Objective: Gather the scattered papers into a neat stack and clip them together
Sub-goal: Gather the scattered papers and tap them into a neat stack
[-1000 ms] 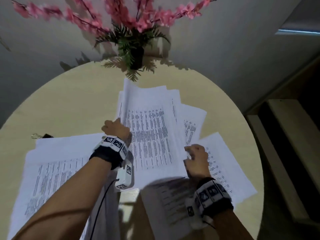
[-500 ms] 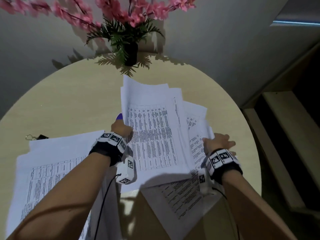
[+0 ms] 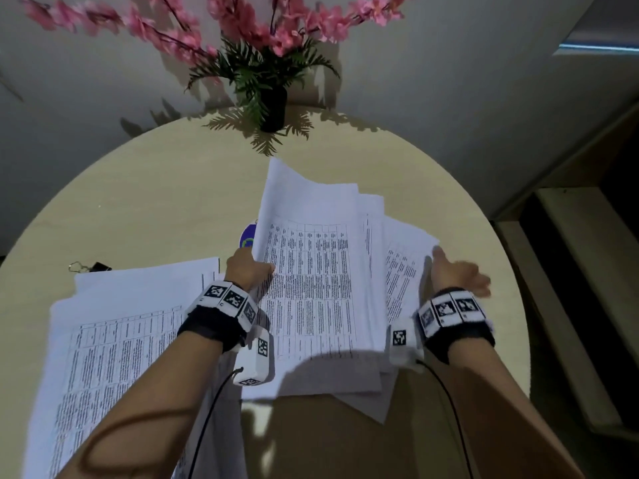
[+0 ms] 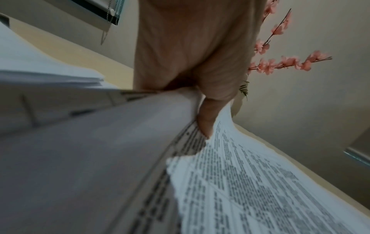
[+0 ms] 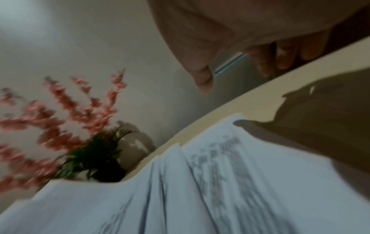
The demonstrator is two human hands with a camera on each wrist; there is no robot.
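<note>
1. The centre bundle of papers [image 3: 311, 281] lies fanned across the middle of the round table [image 3: 155, 202], its far end lifted and curling. My left hand [image 3: 247, 271] grasps its left edge; the left wrist view shows the thumb [image 4: 206, 120] pressed onto the printed top sheet with the other fingers hidden beneath.
2. My right hand [image 3: 456, 274] hovers just beside the bundle's right edge, fingers spread and released, holding nothing. The right wrist view is blurred but agrees: no sheet sits between thumb and fingers.
3. To do this step well, I judge I should bring the flat right palm against the staggered right-hand sheets [image 3: 404, 271] and push them under the bundle, keeping my left grasp firm so the top pages do not slide. Then I would stand the bundle on its edge and tap it square.
4. A second spread of papers [image 3: 114, 340] lies at the left, partly under my left forearm; it must join the stack.
5. The binder clip [image 3: 91, 267] sits on the table just beyond that left spread, apart from both hands.
6. A blue round object [image 3: 247, 236] peeks out by my left hand, partly hidden by the bundle; I cannot tell what it is.
7. The flower pot [image 3: 273, 108] stands at the table's far edge, near the bundle's lifted end. The right-hand sheets lie near the table's rim, so a careless push could send some off.
</note>
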